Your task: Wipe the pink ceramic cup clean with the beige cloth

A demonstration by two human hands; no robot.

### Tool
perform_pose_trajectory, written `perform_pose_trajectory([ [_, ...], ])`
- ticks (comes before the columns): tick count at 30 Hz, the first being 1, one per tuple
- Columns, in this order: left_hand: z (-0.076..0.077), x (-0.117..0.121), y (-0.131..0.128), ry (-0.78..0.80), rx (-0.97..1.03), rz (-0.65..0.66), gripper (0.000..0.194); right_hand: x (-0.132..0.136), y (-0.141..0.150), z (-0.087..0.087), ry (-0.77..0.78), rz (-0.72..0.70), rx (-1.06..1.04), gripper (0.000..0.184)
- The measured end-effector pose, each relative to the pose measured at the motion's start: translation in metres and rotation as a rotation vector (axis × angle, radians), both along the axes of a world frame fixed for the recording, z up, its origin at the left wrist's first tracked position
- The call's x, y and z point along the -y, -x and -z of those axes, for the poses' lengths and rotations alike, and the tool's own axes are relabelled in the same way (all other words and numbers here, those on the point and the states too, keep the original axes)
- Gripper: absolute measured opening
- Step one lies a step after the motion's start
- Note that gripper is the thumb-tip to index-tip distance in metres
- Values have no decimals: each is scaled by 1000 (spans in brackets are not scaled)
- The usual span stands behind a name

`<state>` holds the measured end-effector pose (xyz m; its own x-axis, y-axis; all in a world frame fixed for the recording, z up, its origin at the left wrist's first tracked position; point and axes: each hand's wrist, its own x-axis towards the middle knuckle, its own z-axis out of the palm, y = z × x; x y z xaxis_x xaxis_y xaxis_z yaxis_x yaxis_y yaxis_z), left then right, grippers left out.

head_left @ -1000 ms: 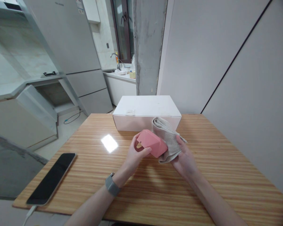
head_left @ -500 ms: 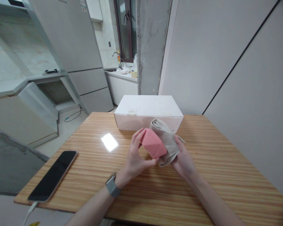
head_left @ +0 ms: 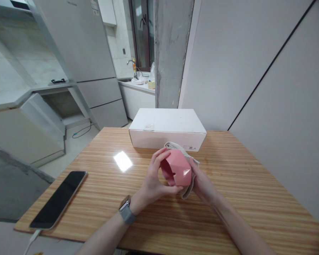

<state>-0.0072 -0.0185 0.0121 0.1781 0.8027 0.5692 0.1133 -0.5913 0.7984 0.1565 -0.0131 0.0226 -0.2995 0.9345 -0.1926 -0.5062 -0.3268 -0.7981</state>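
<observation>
Between my hands is a pink, glossy, faceted bowl, tilted so its hollow inside shows at the left. A small notch cuts into its rim. My left hand grips it from the left, fingers over the top edge and thumb under the lower edge. Behind the bowl, a folded grey-beige cloth lies against its right side. My right hand is closed on the cloth and presses it to the bowl; most of its fingers are hidden behind. Both things are held above the wooden table.
A white closed box stands at the table's far edge, just beyond my hands. At the near left lies a black-screened phone with a white cable plugged in. A pale wall runs along the right side.
The bowl has turned in my hands, so its hollow and notch now show. My right hand and the cloth have shifted left and down, and more of the cloth is hidden behind the bowl.
</observation>
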Motion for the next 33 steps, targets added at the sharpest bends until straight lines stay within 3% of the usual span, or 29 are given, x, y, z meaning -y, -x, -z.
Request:
perform_pose_trajectory([
  [4, -4, 2, -2, 143, 54, -27, 89, 0, -1, 2, -13, -58, -25, 49],
  [10, -4, 0, -3, 410, 201, -13, 82, 1, 1, 4, -26, -24, 4, 54],
  [12, -4, -1, -1, 369, 166, -10, 83, 0, 0, 2, -17, -18, -3, 52],
  [17, -11, -4, 4, 22, -20, -16, 87, -1, -5, -7, 28, 19, -60, 44],
  [19, -13, -5, 7, -42, -70, -15, 86, -1, -6, -10, 42, 34, -88, 43],
  [26, -8, -11, 13, 31, -133, 65, 106, -8, -7, -6, 124, 99, -194, 40],
  [33, -4, -5, 1, 186, 126, -105, 106, -9, -4, -1, 71, 149, -158, 38],
])
